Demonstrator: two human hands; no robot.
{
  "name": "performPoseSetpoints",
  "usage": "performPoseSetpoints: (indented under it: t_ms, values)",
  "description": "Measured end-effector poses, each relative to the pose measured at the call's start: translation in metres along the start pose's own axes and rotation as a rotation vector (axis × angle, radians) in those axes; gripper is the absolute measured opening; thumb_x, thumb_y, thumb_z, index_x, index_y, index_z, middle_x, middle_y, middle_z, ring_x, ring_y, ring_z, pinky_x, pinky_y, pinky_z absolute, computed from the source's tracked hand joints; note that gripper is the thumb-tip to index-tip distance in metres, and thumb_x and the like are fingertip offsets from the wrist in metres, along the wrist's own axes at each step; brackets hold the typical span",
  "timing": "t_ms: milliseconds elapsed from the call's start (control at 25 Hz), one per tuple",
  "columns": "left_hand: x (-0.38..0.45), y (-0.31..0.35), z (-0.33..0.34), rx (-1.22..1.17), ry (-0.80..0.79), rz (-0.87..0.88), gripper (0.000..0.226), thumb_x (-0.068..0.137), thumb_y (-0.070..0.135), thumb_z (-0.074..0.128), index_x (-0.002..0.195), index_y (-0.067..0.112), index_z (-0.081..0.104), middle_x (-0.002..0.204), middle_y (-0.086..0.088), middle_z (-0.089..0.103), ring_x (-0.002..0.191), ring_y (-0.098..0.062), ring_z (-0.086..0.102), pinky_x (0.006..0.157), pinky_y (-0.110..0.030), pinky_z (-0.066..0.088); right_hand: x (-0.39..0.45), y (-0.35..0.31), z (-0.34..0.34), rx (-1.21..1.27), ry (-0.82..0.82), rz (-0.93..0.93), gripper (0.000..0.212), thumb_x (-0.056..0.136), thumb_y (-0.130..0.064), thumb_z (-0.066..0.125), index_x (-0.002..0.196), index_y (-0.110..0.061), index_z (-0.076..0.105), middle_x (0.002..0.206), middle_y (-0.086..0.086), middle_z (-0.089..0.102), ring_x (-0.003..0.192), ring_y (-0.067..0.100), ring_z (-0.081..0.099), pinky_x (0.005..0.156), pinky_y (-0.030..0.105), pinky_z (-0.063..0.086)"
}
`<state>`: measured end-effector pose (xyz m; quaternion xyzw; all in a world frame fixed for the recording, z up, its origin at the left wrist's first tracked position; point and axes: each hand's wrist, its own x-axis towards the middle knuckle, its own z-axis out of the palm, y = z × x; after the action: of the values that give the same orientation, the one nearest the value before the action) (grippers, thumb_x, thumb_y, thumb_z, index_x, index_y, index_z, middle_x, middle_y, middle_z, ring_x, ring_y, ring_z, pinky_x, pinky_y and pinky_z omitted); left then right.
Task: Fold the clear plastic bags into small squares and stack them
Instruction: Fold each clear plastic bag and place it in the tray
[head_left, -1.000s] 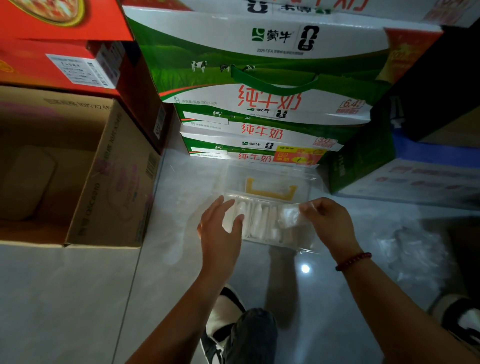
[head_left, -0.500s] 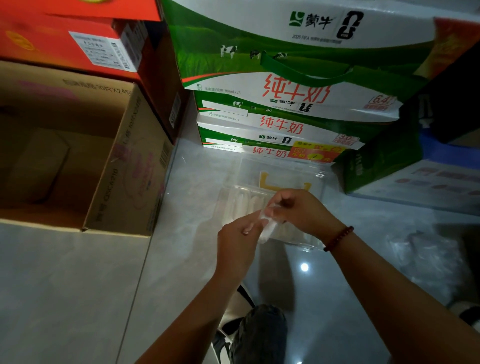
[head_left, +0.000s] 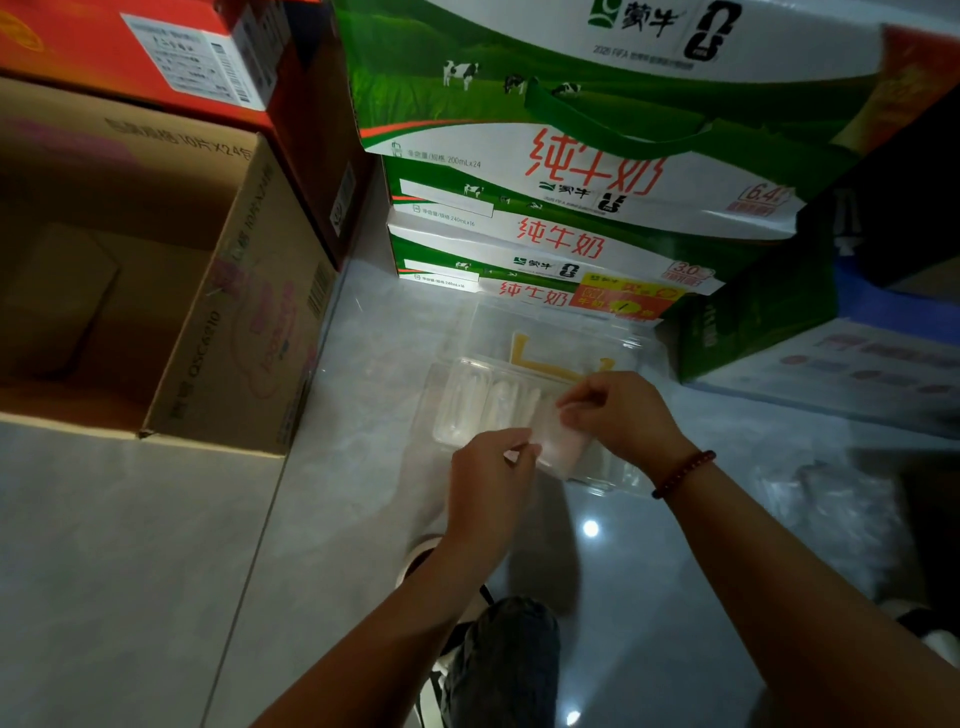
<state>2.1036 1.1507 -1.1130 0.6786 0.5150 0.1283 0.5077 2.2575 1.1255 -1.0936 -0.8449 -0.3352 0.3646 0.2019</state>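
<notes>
item: clear plastic bag (head_left: 563, 441), partly folded, held between both hands above the near right corner of a clear plastic tray (head_left: 441, 395), near the middle of the view. left hand (head_left: 491, 480): fingers curled, pinching the bag's lower left edge. right hand (head_left: 621, 415): fingers curled, pinching the bag's upper right edge; a red bead bracelet (head_left: 683, 473) sat on that wrist.

tray: rested on the pale glossy floor (head_left: 156, 571); whitish folded bags (head_left: 485, 402) lay side by side in it, count unclear. a yellow handle shape (head_left: 545, 358) showed at the tray's 12 o'clock side.

at 12 o'clock of the tray: stacked green-and-white milk cartons (head_left: 545, 182). at 10 o'clock: open brown cardboard box (head_left: 234, 312), with a red box (head_left: 130, 57) behind it. at 3 o'clock, well apart: a loose heap of clear plastic (head_left: 821, 499), blurred. at 6 o'clock: a knee in dark jeans (head_left: 504, 660) and a shoe (head_left: 415, 558).
</notes>
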Motion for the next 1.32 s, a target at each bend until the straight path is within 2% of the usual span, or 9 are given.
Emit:
performPoseSetpoints:
  t_ms: [120,240,480,560,720,920,1000,1120,1320]
  values:
    - [0.0,0.003,0.004,0.253,-0.08,0.049,0.037,0.098,0.035,0.048,0.128,0.018,0.059,0.113,-0.004,0.06,0.092,-0.019,0.062,0.085,-0.031,0.05,0.012,-0.01,-0.009,-0.062,-0.074,-0.096,0.01,0.081,-0.009,0.071,0.083,-0.018,0.07,0.083,-0.007,0.063,0.082,0.006,0.057,0.069,0.013,0.042]
    - [-0.001,0.009,0.006,0.477,-0.119,0.057,0.043,0.1,0.039,0.037,0.136,0.018,0.049,0.115,-0.007,0.051,0.098,-0.023,0.057,0.082,-0.031,0.045,0.023,-0.018,-0.007,-0.076,-0.183,-0.164,0.012,0.081,-0.008,0.071,0.081,-0.019,0.069,0.088,-0.007,0.063,0.085,0.005,0.057,0.079,0.019,0.044]
    - [0.0,0.011,0.008,0.445,-0.154,0.015,0.041,0.098,0.037,0.041,0.127,0.013,0.057,0.117,-0.008,0.049,0.104,-0.023,0.053,0.083,-0.029,0.04,0.034,-0.012,-0.004,-0.192,-0.312,-0.227,0.01,0.085,-0.01,0.067,0.09,-0.018,0.07,0.096,-0.007,0.063,0.091,0.007,0.055,0.08,0.017,0.045]
    - [0.0,0.012,0.006,0.417,-0.148,0.005,0.041,0.098,0.037,0.042,0.128,0.013,0.057,0.118,-0.008,0.048,0.104,-0.023,0.054,0.085,-0.031,0.042,0.036,-0.01,-0.003,-0.305,-0.328,-0.229,0.011,0.087,-0.014,0.065,0.095,-0.02,0.07,0.103,-0.004,0.066,0.097,0.011,0.058,0.087,0.026,0.048]
    - [-0.002,0.014,0.009,0.558,-0.176,0.025,0.04,0.099,0.038,0.037,0.123,0.012,0.056,0.116,-0.009,0.048,0.103,-0.023,0.051,0.085,-0.033,0.042,0.035,-0.009,0.003,-0.379,-0.274,-0.205,0.013,0.09,-0.014,0.06,0.098,-0.017,0.069,0.107,-0.001,0.066,0.1,0.016,0.06,0.089,0.032,0.049]
    - [-0.002,0.016,0.013,0.522,-0.216,-0.066,0.04,0.098,0.037,0.037,0.114,0.008,0.06,0.119,-0.01,0.042,0.11,-0.025,0.047,0.092,-0.036,0.042,0.029,-0.012,0.006,-0.036,-0.223,-0.136,0.01,0.088,-0.004,0.061,0.094,-0.009,0.068,0.075,-0.012,0.059,0.064,-0.001,0.052,0.049,0.004,0.039]
    - [0.0,0.015,0.01,0.447,-0.179,-0.117,0.041,0.098,0.037,0.037,0.11,0.008,0.062,0.118,-0.01,0.045,0.104,-0.025,0.053,0.089,-0.036,0.046,0.028,-0.011,0.012,0.001,-0.197,-0.126,0.009,0.087,-0.004,0.062,0.09,-0.011,0.068,0.08,-0.007,0.064,0.069,0.001,0.055,0.058,0.004,0.041]
    - [0.0,0.015,0.003,0.419,-0.061,-0.069,0.038,0.099,0.04,0.039,0.111,0.013,0.063,0.112,-0.006,0.051,0.09,-0.023,0.061,0.077,-0.031,0.048,0.025,-0.007,0.027,-0.125,-0.049,-0.153,0.009,0.086,-0.006,0.061,0.085,-0.015,0.063,0.091,0.005,0.069,0.085,0.017,0.062,0.079,0.027,0.049]
    - [0.0,0.008,0.009,0.604,-0.056,0.169,0.037,0.098,0.038,0.045,0.126,0.017,0.056,0.107,-0.007,0.053,0.092,-0.021,0.056,0.072,-0.03,0.041,0.022,-0.012,0.033,-0.169,0.068,-0.058,0.012,0.085,-0.004,0.058,0.082,-0.014,0.053,0.084,0.008,0.065,0.077,0.024,0.064,0.071,0.034,0.054]
